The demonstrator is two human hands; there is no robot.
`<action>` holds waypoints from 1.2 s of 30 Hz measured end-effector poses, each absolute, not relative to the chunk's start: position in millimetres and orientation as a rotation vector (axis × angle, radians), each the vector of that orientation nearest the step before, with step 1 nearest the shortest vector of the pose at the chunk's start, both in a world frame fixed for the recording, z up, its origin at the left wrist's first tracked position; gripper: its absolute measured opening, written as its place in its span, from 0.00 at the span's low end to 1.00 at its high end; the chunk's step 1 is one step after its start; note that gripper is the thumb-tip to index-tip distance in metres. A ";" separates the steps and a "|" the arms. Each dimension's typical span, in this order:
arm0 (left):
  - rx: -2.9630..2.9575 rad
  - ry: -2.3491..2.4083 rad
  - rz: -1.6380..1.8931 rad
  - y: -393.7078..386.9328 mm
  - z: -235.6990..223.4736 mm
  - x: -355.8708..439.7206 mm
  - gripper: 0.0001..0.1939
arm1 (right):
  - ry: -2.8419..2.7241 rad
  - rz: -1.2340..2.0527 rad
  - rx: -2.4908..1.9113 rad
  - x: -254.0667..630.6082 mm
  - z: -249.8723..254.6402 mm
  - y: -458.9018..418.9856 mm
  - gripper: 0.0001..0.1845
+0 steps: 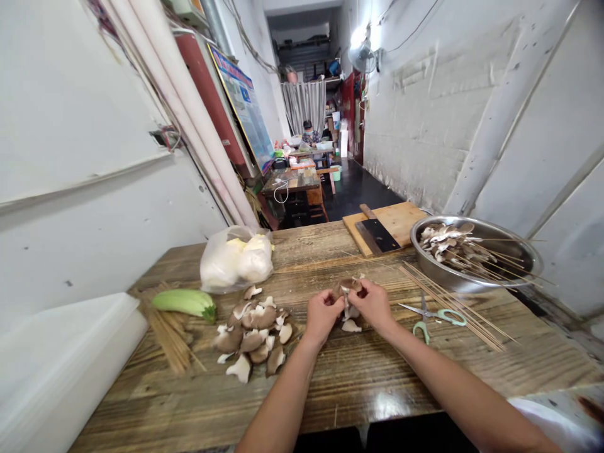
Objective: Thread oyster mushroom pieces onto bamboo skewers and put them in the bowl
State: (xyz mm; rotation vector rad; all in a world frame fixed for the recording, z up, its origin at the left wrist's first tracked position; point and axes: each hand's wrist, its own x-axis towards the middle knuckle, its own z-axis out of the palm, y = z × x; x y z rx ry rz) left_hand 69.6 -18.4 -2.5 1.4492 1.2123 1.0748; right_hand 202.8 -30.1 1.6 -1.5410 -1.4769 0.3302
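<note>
My left hand (323, 312) and my right hand (372, 303) meet over the middle of the wooden table (358, 384), both closed on a cluster of oyster mushrooms (350, 287) held between them. A torn white mushroom piece (351, 326) lies just under my hands. To the left sits a pile of mushroom pieces (255, 333), brown caps and white stems, spread on the wood.
A steel bowl (514, 241) at right holds skewered mushrooms. Bamboo skewers (453, 308) and green-handled scissors (431, 316) lie beside it. A cleaver (377, 234) rests on a cutting board (401, 220). A plastic bag (236, 259), a green vegetable (185, 302), more skewers (170, 333) and a white box (56, 358) are left.
</note>
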 end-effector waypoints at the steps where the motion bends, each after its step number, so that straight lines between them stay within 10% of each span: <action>1: 1.533 1.266 1.065 -18.5 -1.2 66.6 0.08 | -1.488 0.261 -1.569 209.3 2.5 -27.3 0.07; 22: 1.827 1.650 1.105 -0.5 34.3 4.2 0.11 | -1.276 0.473 -1.411 238.7 13.3 -16.6 0.22; 28: 2.081 2.200 0.268 44.5 50.0 -98.6 0.12 | -1.136 0.393 -1.430 237.0 20.2 -23.2 0.25; 36: 2.190 2.153 -0.018 76.6 22.8 -113.1 0.15 | -1.260 0.436 -1.389 228.8 10.6 -22.8 0.25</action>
